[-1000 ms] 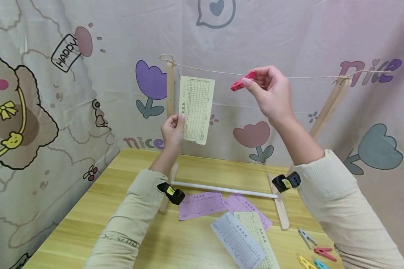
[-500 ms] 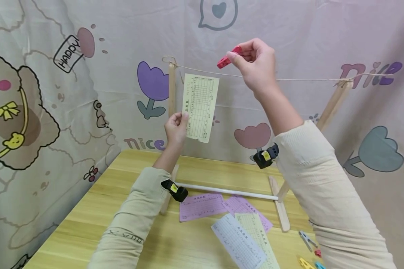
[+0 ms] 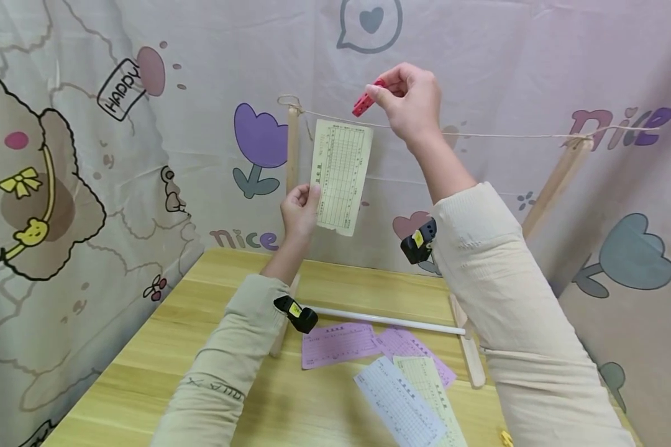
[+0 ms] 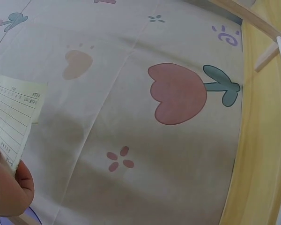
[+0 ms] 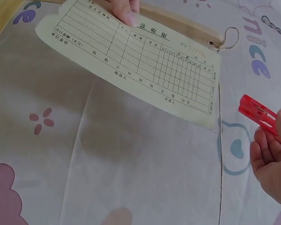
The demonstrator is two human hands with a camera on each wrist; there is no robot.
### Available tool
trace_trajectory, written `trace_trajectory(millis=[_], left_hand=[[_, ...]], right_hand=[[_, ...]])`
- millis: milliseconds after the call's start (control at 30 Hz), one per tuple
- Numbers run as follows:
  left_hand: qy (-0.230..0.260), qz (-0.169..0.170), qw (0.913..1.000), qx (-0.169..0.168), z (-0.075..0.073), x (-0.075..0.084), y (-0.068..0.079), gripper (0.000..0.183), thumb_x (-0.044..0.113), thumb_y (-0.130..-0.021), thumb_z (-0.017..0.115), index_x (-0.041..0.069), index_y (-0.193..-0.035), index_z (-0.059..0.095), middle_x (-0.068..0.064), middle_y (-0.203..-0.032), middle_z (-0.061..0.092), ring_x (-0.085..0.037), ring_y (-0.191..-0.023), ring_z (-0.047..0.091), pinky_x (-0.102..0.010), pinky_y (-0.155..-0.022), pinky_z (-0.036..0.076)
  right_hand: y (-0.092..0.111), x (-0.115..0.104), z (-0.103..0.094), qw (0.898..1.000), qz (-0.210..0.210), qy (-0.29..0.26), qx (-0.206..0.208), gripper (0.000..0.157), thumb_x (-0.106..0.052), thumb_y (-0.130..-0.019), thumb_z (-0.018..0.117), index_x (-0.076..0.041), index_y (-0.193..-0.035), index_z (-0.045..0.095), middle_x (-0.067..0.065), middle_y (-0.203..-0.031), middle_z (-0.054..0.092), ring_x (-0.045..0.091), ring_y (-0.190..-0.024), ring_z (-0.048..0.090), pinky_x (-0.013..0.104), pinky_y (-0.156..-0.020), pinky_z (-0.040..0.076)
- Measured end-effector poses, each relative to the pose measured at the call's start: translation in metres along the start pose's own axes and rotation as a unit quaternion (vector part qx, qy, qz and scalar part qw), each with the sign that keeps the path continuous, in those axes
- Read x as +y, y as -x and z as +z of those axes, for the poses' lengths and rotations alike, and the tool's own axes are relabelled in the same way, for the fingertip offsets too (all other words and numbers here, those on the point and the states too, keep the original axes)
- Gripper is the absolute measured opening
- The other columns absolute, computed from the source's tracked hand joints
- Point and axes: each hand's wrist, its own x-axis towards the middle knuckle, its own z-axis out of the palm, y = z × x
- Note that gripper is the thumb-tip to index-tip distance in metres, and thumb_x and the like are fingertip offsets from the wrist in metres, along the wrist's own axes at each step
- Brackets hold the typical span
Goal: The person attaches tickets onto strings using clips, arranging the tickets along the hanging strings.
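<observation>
My left hand (image 3: 300, 211) pinches a pale yellow receipt slip (image 3: 342, 177) by its left edge, thumb in front. The slip stands upright, its top edge at the string (image 3: 497, 135) near the left post (image 3: 293, 149). Above the string, my right hand (image 3: 412, 102) pinches a red clothespin (image 3: 367, 99) between thumb and fingers, its nose tilted down to the left, apart from the slip. The right wrist view shows the clothespin (image 5: 258, 112) just beyond the slip's (image 5: 131, 61) top edge. In the left wrist view, the hand (image 4: 11, 187) shows only partly.
A wooden post (image 3: 559, 180) holds the string's right end. A white rod (image 3: 391, 321) joins the stand's feet low on the table (image 3: 162, 347). Purple slips (image 3: 338, 346), a white slip (image 3: 399, 400) and another yellow slip (image 3: 433, 388) lie there. A yellow clothespin (image 3: 506, 438) shows at the bottom edge.
My right hand has risen and moved left with the red clothespin, from near string height to above the string by the slip. The left hand still holds the slip in nearly the same place.
</observation>
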Motion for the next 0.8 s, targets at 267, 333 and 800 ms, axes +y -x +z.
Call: trace_trajectory(millis=[267,333,800], left_hand=[[0.0,-0.005,1.0,-0.007,0.002,0.005,-0.001,0.027,0.015,-0.092,0.057,-0.006,-0.108,0.057,-0.004,-0.087,0.059,-0.006,-0.072,0.055,-0.015,-0.065,0.049],[-0.001,-0.005,1.0,-0.007,0.003,0.005,-0.002,0.027,0.015,-0.092,0.057,-0.006,-0.108,0.057,-0.005,-0.087,0.059,-0.006,-0.072,0.055,-0.018,-0.068,0.05],[-0.005,-0.011,0.9997,-0.019,0.004,0.003,-0.004,0.029,0.017,-0.092,0.057,-0.006,-0.11,0.058,-0.012,-0.095,0.063,-0.007,-0.073,0.055,-0.013,-0.063,0.048]], right_hand=[[-0.007,-0.004,0.004,0.999,0.019,0.034,-0.018,0.011,-0.019,-0.081,0.071,-0.014,-0.077,0.062,-0.016,-0.063,0.055,0.002,-0.064,0.051,0.019,-0.061,0.035],[-0.008,-0.003,0.005,0.999,0.018,0.043,-0.021,0.011,-0.02,-0.082,0.07,-0.014,-0.077,0.061,-0.016,-0.063,0.054,0.001,-0.065,0.051,0.019,-0.061,0.035],[-0.013,0.003,0.008,0.993,0.018,0.106,-0.056,0.013,-0.023,-0.085,0.066,-0.009,-0.086,0.065,-0.017,-0.063,0.051,0.003,-0.064,0.045,0.02,-0.059,0.033]])
